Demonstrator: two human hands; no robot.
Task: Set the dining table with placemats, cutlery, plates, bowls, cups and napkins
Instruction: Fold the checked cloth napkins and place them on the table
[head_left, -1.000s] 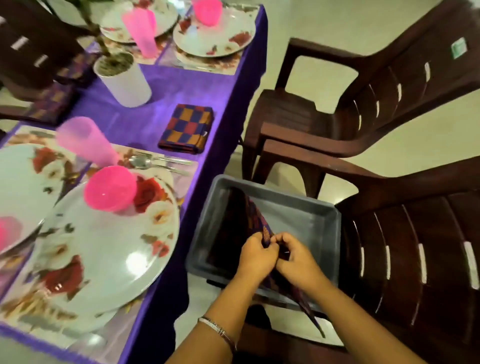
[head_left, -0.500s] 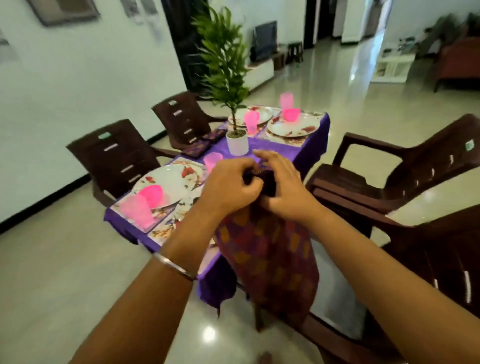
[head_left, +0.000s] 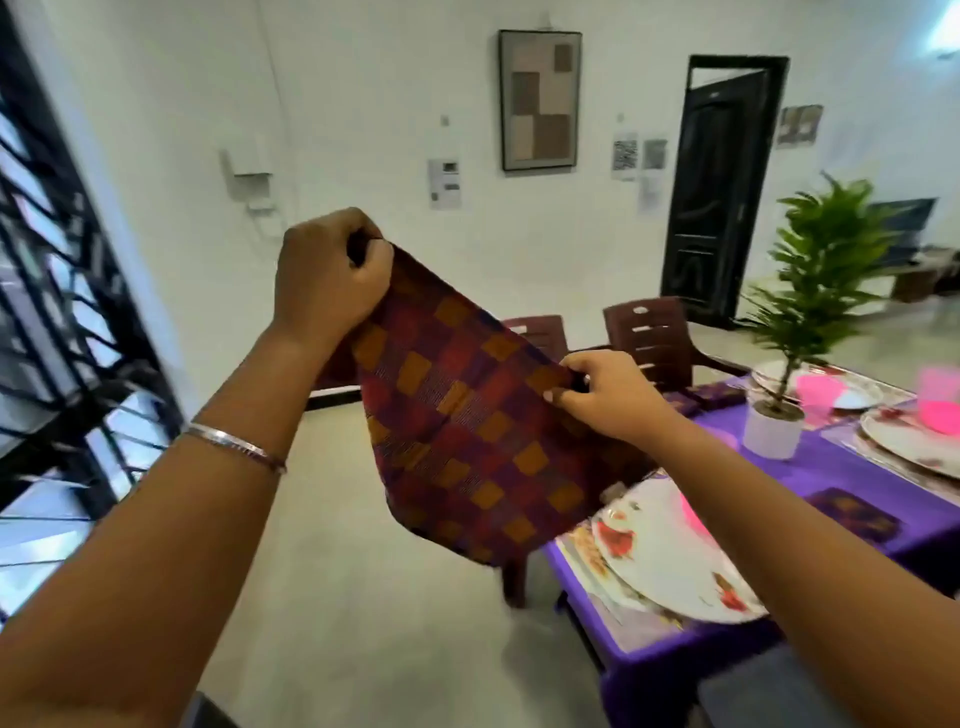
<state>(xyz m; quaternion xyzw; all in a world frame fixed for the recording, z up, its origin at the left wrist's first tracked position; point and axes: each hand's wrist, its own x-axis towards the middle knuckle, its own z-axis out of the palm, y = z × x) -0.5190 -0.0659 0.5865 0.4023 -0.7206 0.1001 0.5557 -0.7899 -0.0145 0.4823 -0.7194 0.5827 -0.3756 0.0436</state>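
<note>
A checked maroon and orange cloth napkin (head_left: 467, 441) hangs spread in the air in front of me. My left hand (head_left: 327, 275) grips its upper corner high up. My right hand (head_left: 608, 395) pinches the opposite corner lower down. The table with the purple cloth (head_left: 857, 478) lies at the right, below the napkin. On it are floral plates (head_left: 665, 561), pink cups (head_left: 815, 395) and a folded napkin (head_left: 852, 512).
A potted plant in a white pot (head_left: 774, 431) stands mid-table. Brown plastic chairs (head_left: 649, 338) stand at the table's far side. A black window grille (head_left: 52, 312) fills the left, a dark door (head_left: 717, 192) the back wall. Open floor lies below my arms.
The napkin came out of the grey tub on the chair and was raised. My hands have parted, spreading it open, and my view has swung left toward the wall.
</note>
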